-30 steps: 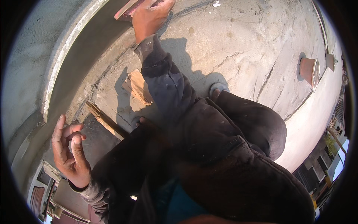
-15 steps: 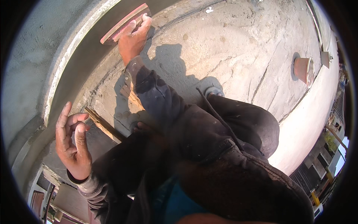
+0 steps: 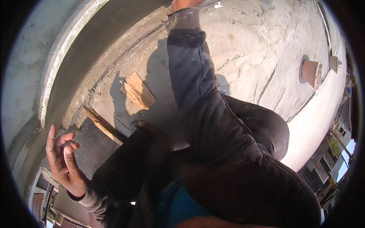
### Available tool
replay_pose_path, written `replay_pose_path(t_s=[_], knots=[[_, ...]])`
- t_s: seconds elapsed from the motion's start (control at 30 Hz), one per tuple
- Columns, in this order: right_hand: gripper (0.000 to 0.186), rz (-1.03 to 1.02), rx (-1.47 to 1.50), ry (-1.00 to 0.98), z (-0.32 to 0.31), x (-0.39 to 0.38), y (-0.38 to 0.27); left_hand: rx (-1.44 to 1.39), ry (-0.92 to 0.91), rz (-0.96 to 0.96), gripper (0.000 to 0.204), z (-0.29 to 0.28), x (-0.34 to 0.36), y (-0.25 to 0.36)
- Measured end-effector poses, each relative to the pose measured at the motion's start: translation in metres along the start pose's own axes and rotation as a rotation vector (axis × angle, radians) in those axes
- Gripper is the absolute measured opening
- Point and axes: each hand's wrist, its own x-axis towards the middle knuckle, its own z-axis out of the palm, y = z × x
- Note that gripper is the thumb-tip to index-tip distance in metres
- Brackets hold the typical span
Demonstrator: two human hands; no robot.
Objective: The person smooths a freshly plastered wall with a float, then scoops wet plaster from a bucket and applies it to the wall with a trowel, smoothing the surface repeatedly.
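My right arm reaches far forward, and only the back of my right hand [image 3: 187, 3] shows at the top edge. Its fingers, and anything in them, lie outside the picture. Beside that hand runs a smooth, dark grey band of plaster [image 3: 81, 53], curving along the foot of the wall. My left hand [image 3: 64, 163] is raised at the lower left with loosely bent, parted fingers. It holds nothing and is nearest the lower end of the plaster band.
A broken piece of wood [image 3: 138, 91] lies on the rough concrete floor [image 3: 243, 49] near my foot. A longer wooden strip [image 3: 102, 124] rests by a grey slab. At the right stands a reddish-brown bucket-like pipe end [image 3: 311, 73] near the ledge, with buildings beyond.
My right hand has moved forward and right, taking the pink-edged plastering float out of view. My left hand has shifted slightly left and down. The wood piece is now uncovered.
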Motion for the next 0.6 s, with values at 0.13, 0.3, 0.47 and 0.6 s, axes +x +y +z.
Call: replay_pose_path(t_s=[0.13, 0.3, 0.47, 0.6], knots=[[0.044, 0.199, 0.168, 0.12, -0.031, 0.016, 0.016, 0.021, 0.04, -0.001, 0.054, -0.019, -0.022, 0.011], [0.048, 0.209, 0.085, -0.005, 0.033, -0.112, 0.054, -0.014, -0.07, 0.072, 0.056, 0.019, -0.002, 0.029], [0.049, -0.11, 0.007, -0.036, 0.042, -0.135, -0.007, -0.017, -0.119, 0.079, 0.056, 0.03, 0.008, 0.032], [0.048, 0.147, 0.082, 0.008, 0.007, -0.017, 0.035, -0.001, 0.012, 0.002, 0.06, -0.012, -0.023, 0.011]])
